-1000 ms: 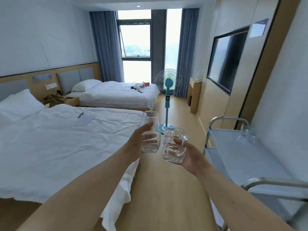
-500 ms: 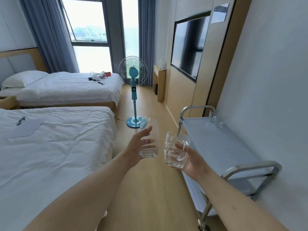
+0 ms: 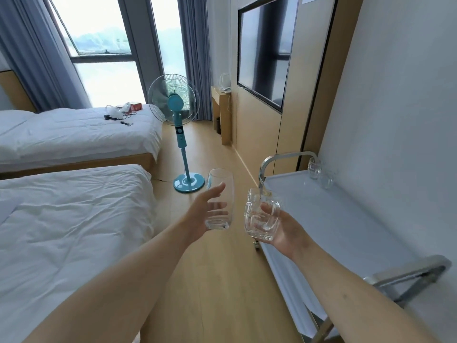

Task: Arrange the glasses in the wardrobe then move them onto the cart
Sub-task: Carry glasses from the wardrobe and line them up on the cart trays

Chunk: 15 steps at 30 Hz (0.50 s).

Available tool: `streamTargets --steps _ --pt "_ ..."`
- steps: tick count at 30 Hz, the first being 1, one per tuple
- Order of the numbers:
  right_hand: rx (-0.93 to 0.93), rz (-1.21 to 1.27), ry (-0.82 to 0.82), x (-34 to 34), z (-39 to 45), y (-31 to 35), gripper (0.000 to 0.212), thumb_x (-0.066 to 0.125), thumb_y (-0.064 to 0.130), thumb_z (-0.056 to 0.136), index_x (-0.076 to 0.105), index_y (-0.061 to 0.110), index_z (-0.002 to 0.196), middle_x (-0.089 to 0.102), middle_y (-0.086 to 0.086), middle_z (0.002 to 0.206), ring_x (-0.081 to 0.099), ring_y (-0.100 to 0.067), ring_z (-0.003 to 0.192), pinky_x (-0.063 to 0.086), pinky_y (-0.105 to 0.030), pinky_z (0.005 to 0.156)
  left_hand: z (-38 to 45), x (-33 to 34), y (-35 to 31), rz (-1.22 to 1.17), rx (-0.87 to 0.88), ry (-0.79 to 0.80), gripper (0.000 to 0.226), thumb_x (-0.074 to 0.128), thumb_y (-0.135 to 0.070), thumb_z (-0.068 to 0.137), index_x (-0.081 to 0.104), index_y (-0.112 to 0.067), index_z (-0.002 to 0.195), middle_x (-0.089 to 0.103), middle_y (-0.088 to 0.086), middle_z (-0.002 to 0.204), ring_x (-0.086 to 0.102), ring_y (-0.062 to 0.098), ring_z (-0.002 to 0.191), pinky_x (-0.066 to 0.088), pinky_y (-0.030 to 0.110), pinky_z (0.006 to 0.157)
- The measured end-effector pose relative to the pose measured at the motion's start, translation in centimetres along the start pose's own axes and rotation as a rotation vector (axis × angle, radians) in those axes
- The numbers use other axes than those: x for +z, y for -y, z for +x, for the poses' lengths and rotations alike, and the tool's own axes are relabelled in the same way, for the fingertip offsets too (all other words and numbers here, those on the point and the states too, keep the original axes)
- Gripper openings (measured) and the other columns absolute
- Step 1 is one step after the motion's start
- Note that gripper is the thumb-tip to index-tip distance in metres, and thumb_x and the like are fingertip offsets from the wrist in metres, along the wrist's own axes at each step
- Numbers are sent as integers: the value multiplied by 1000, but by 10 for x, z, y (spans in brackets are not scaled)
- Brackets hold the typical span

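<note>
Carrying step: left hand [image 3: 205, 214] grips a tall tumbler [image 3: 219, 199], right hand [image 3: 284, 226] a dimpled mug [image 3: 261, 215]; next, set both on the cart [image 3: 346, 219] at right of frame.

Bare cart top [image 3: 341, 219]; two glasses [image 3: 320, 172] far corner.

Two beds [image 3: 74, 219] lie left, the cart [image 3: 346, 219] right with two glasses [image 3: 320, 173] at its far end, a pedestal fan [image 3: 181, 134] between.

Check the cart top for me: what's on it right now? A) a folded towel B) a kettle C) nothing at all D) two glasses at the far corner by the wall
D: two glasses stand at the far corner of the cart, beside the wall.
</note>
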State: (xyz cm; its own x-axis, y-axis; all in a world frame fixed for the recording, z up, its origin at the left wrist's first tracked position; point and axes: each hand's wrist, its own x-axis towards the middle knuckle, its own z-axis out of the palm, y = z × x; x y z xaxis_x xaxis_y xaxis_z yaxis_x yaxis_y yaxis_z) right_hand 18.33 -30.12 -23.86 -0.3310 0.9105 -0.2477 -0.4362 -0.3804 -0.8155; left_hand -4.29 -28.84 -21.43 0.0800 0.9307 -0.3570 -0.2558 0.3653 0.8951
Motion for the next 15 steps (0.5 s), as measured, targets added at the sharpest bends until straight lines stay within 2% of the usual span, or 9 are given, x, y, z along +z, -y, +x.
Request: streamTargets --steps 3,6,9,11,13,15 --pt "3 16 -34 -18 29 11 94 97 29 54 59 8 138 68 -17 118 69 -36 105 59 -53 86 40 6 -7 7 -9 -3 74 86 -55 62 62 -18 122 70 7 92 70 23 72 59 35 62" --pt "4 8 -56 -36 52 19 83 90 27 67 58 8 140 65 -20 127 65 -40 115 54 -59 96 72 15 -8 -3 -33 26 73 86 -56 63 62 -19 121 71 6 91 71 23 72 59 37 60" --pt "-12 0 -103 -50 69 29 87 95 30 60 60 7 137 67 -20 124 68 -39 110 55 -58 94 101 25 -11 13 -61 57 78 88 -57 58 62 -17 120 71 6 90 70 25 72 58 37 61" --pt "-20 -1 -128 -59 80 35 92 98 31 55 61 6 135 66 -23 128 66 -42 114 52 -61 97 122 31 -13 50 -80 96 73 87 -58 59 65 -17 115 70 6 89 69 25 72 59 38 63" --pt "-33 -3 -134 -68 90 39 93 99 32 54 62 4 134 63 -25 132 63 -44 118 46 -66 103 144 38 -14 94 -107 157 56 87 -61 59 78 -19 96 72 6 87 69 25 71 59 38 68" --pt "-44 6 -149 -77 98 42 84 100 33 52 67 5 125 65 -24 125 65 -42 111 48 -63 102 164 47 -15 131 -131 207 47 88 -65 52 83 -23 73 73 6 86 70 25 72 59 38 70"
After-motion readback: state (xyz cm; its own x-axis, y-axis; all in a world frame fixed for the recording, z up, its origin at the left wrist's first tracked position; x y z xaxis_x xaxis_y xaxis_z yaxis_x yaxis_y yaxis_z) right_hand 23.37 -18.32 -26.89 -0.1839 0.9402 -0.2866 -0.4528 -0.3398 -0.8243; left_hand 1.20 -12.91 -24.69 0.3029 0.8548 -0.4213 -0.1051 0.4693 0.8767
